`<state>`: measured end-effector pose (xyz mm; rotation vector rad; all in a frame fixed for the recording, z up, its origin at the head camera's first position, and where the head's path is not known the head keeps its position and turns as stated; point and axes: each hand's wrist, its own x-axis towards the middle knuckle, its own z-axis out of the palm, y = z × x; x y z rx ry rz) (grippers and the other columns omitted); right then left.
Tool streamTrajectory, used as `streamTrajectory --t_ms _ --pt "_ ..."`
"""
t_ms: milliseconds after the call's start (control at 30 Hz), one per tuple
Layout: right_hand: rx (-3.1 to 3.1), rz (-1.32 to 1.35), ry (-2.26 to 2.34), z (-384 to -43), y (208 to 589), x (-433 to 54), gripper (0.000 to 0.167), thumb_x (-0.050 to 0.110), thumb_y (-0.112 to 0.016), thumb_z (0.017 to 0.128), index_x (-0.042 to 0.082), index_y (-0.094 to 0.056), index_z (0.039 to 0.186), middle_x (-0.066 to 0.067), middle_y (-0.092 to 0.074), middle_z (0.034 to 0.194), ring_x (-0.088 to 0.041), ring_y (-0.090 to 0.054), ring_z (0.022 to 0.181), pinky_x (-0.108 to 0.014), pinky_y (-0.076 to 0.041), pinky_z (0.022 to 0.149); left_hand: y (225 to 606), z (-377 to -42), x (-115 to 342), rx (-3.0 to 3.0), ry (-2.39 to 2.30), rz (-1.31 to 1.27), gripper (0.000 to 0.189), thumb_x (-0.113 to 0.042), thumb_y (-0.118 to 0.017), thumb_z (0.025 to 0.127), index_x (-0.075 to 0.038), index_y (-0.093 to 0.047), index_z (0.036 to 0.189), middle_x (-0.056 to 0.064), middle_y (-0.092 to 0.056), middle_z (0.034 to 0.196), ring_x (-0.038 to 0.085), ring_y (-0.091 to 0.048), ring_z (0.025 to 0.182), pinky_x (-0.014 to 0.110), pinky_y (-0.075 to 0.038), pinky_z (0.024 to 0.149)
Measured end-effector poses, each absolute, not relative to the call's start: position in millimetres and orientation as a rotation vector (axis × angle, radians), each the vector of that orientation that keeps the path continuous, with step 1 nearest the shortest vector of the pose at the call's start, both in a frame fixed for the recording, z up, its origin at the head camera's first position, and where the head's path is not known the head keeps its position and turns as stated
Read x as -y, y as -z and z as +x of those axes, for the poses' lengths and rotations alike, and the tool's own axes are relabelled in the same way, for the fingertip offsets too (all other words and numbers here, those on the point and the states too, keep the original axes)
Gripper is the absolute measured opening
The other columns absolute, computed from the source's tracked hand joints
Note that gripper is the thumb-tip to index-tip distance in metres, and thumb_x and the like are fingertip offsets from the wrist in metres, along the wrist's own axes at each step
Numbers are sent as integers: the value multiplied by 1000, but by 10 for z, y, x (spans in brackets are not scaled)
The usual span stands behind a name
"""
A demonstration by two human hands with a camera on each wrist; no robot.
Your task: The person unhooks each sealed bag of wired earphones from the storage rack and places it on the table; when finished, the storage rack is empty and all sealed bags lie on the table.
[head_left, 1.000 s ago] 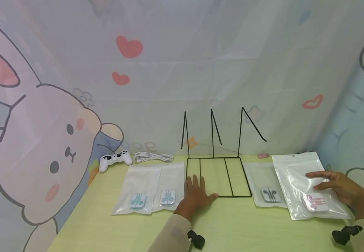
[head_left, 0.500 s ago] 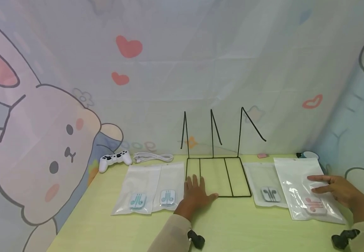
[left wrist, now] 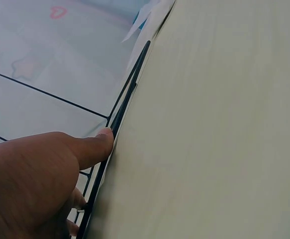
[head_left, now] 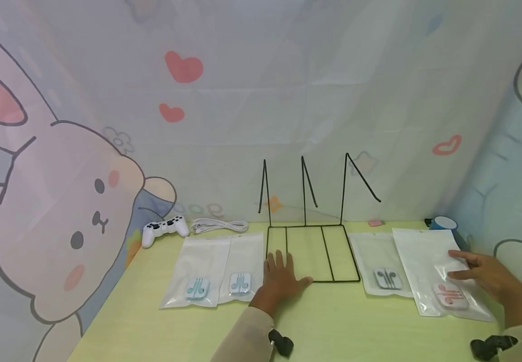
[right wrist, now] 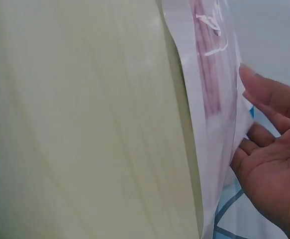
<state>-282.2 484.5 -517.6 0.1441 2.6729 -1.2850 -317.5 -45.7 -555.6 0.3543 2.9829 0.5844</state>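
My left hand (head_left: 280,278) lies with spread fingers on the left part of a black wire rack (head_left: 331,254); in the left wrist view its thumb (left wrist: 97,149) touches the front bar. At the right, my right hand (head_left: 491,274) is at the right edge of a white zip bag (head_left: 425,254) holding pink earphones (head_left: 450,295) in a clear case. Thumb and fingers (right wrist: 256,137) stand apart beside that edge, some touching it. This bag lies partly over a bag (head_left: 369,251) with black earphones (head_left: 388,278).
Left of the rack lie two bags (head_left: 206,259) with blue earphones (head_left: 197,288). Behind them are a white game controller (head_left: 166,230) and a coiled white cable (head_left: 219,225). A pink item (head_left: 376,222) and a blue roundish object (head_left: 443,222) sit at the back right. Wire prongs (head_left: 304,191) rise behind.
The pink-earphone bag has settled down flatter on the table, uncovering the blue object behind it. My right hand's fingers have shifted right toward the bag's edge. The left hand has stayed still.
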Motion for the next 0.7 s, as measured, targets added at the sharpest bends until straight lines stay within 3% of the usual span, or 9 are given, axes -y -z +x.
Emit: streamTrajectory --t_ms 233,333,700 --pt "-2714 128 1319 -2790 5134 -4771 102 31 -83 99 -9 -18 166 -44 2 170 -71 2 156 -85 -11 124 5457 -3119 491 -2966 -585 330 99 -67 -62 102 -2 -33 171 29 -21 180 52 -12 169 63 -15 138" --pt "-2724 116 1349 -2757 5145 -4736 100 32 -82 100 -7 -18 166 -41 2 171 -70 0 157 -84 -9 124 5405 -3083 503 -2985 -551 345 98 -68 -61 102 -2 -36 169 28 -24 179 51 -17 169 62 -20 137" --pt "-2849 -66 1211 -2606 5026 -4509 93 37 -73 106 -4 -19 171 -32 4 177 -76 -10 153 -91 -24 111 5195 -2955 687 -3168 -571 404 88 -59 -68 103 -5 -42 167 29 -34 174 52 -30 164 64 -30 133"
